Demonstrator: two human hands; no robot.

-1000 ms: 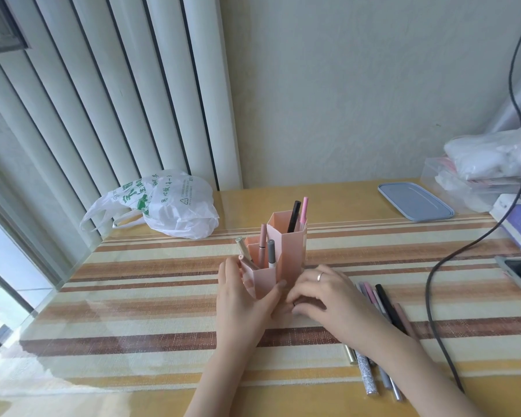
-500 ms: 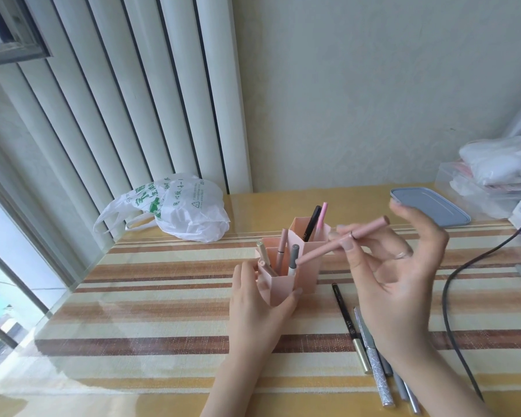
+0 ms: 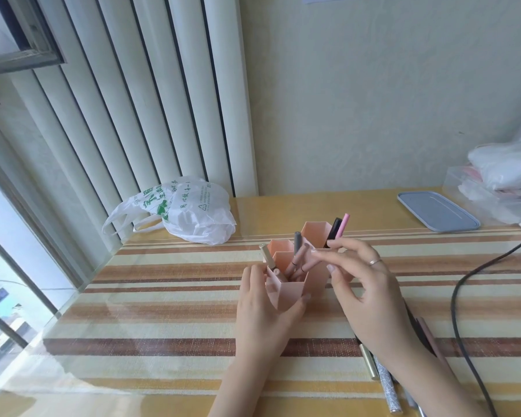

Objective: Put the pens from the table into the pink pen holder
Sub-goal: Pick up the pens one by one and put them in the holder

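Pink pen holder (image 3: 295, 284): table centre, several pens inside. Left hand (image 3: 262, 311) grips its front cell. Right hand (image 3: 364, 284), 3 o'clock, fingers released, empty. Loose pens (image 3: 385, 383), 5 o'clock. Plastic bag (image 3: 187, 212), 10 o'clock, green print illegible.

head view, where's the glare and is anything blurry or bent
Head view: daylight from the window at left puts a pale sheen on the glass table top, washing out the stripes near the left edge; the wide angle splays the vertical blinds; the right hand over the pink pen holder looks slightly soft, the left hand sharper.
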